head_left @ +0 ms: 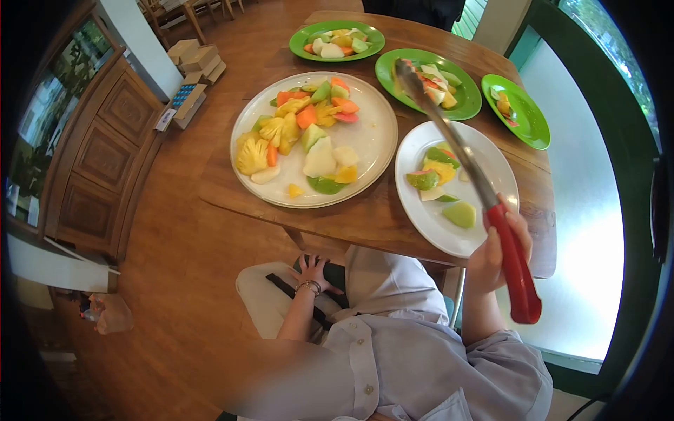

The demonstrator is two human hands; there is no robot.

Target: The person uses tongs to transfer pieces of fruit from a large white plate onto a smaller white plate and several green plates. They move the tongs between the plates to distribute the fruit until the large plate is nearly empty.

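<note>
Metal tongs with red handles (516, 270) are in my right hand (486, 254), its fingers wrapped round them. Their tips reach over the green plate (472, 105) at the back, which holds cut fruit. Below the tongs lies a white oval plate (456, 242) with a few fruit pieces, among them a green slice (459, 215). A large white platter (372, 140) to the left carries pineapple (253, 153), orange pieces (306, 116) and green and white chunks. My left hand (317, 274) rests on my lap, fingers spread, holding nothing.
Two more green plates with fruit stand on the wooden table (337, 221), one at the back left (296, 48) and one at the right (539, 130). Cardboard boxes (189, 105) and a wooden cabinet (105, 158) are at the left. A bag (112, 313) sits on the floor.
</note>
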